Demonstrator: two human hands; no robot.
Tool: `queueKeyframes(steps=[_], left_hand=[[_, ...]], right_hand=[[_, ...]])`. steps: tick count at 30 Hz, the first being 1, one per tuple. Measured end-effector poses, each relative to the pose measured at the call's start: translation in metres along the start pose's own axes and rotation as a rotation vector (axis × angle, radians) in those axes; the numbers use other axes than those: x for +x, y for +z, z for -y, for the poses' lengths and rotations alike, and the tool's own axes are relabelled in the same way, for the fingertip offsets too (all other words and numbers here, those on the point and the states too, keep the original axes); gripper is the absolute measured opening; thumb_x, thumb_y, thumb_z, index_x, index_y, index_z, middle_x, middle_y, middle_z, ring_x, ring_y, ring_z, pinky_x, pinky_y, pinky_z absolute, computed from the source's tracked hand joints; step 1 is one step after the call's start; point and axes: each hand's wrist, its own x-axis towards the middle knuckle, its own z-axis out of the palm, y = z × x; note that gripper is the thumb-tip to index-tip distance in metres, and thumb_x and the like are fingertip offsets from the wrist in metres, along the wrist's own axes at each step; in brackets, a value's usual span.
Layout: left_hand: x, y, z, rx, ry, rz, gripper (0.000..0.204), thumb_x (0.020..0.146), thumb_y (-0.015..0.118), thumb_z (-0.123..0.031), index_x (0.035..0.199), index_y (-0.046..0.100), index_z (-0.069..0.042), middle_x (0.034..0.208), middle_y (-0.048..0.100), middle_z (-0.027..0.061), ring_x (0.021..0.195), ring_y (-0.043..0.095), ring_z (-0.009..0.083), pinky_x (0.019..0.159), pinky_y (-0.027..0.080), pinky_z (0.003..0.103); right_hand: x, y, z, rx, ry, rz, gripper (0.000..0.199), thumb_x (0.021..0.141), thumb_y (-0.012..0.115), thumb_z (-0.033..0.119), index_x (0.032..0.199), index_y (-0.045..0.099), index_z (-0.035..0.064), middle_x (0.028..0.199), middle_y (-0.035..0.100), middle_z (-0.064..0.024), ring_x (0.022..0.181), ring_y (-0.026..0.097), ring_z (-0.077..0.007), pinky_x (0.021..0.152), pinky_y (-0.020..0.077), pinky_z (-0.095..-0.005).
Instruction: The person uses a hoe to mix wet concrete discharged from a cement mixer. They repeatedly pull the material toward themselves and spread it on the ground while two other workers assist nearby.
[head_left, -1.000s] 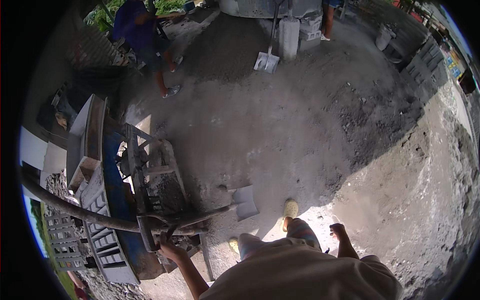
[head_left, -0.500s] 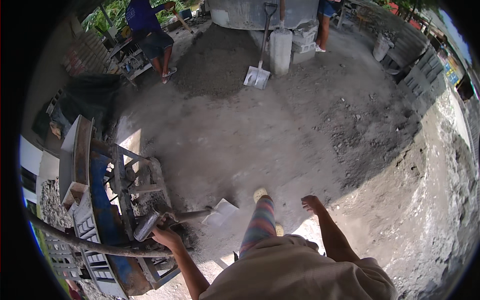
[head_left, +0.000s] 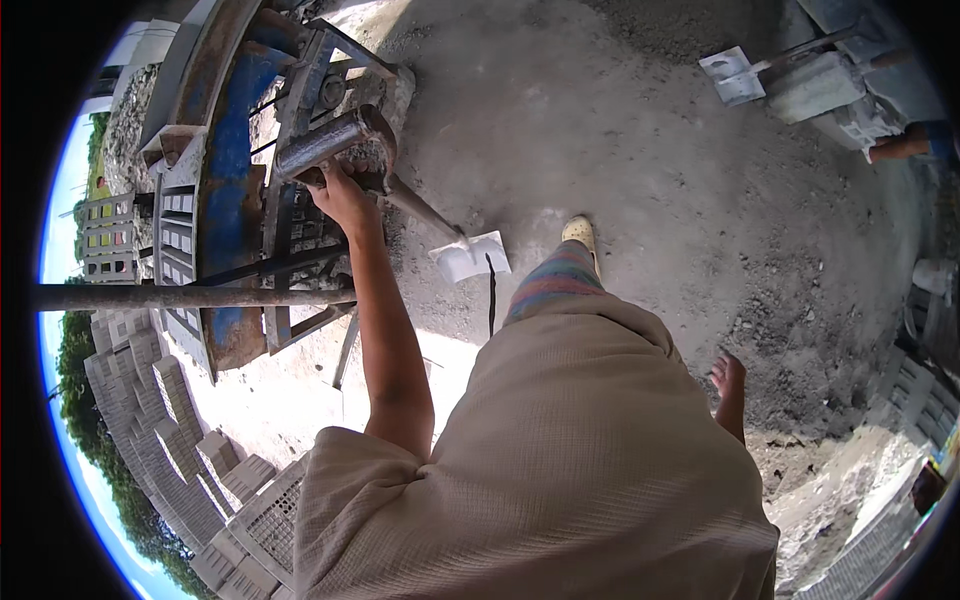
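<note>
My left hand [head_left: 343,196] is wrapped around the metal grip of a shovel [head_left: 424,208]. The shaft slopes down and away to the right, and its pale, flat blade [head_left: 470,257] rests on the ground ahead of my feet. Hanging at my right side, my right hand [head_left: 729,372] holds nothing, its fingers loosely apart. Directly beside the shovel's grip stands a rusty blue metal block-making machine [head_left: 228,140], with a long dark bar [head_left: 195,297] sticking out to the left.
Stacked concrete blocks [head_left: 185,430] stand at the lower left. A second shovel [head_left: 735,76] leans by a concrete post [head_left: 818,88] at the far right, near another person's leg [head_left: 898,144]. Loose gravel [head_left: 790,320] covers the ground on the right.
My view has turned left, bringing the machine and block stacks further in. The shovel's grip has risen in my left hand; the right hand has dropped back beside my body.
</note>
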Motion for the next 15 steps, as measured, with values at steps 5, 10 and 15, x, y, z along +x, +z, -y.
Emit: queueKeyframes(steps=[5, 10, 15], left_hand=[[0.044, -0.003, 0.022, 0.17, -0.06, -0.052, 0.014, 0.082, 0.051, -0.018, 0.082, 0.046, -0.005, 0.063, 0.047, 0.0032, 0.054, 0.051, 0.0148, 0.051, 0.044, 0.029], [0.106, -0.051, 0.04, -0.002, 0.003, -0.17, 0.021, 0.076, 0.056, -0.01, 0.093, 0.045, -0.005, 0.078, 0.053, 0.0059, 0.063, 0.055, 0.0167, 0.053, 0.046, 0.029], [0.106, -0.123, -0.002, -0.076, -0.029, -0.741, 0.023, 0.074, 0.06, -0.018, 0.088, 0.049, -0.004, 0.073, 0.052, 0.006, 0.054, 0.052, 0.0176, 0.044, 0.046, 0.031]], right_hand=[[-0.004, 0.001, -0.015, 0.065, -0.003, 0.084, 0.044, 0.075, 0.052, 0.033, 0.112, 0.043, 0.0093, 0.11, 0.048, -0.0085, 0.089, 0.049, -0.0238, 0.077, 0.0362, -0.0403], [0.072, -0.028, -0.045, 0.013, -0.009, 0.197, 0.033, 0.074, 0.056, 0.025, 0.098, 0.047, 0.0049, 0.088, 0.05, -0.0082, 0.076, 0.049, -0.019, 0.068, 0.0415, -0.0318], [0.046, -0.039, 0.038, -0.086, 0.122, 0.137, 0.05, 0.079, 0.048, 0.034, 0.117, 0.037, 0.0034, 0.12, 0.039, -0.0141, 0.101, 0.046, -0.0304, 0.086, 0.0323, -0.0434]])
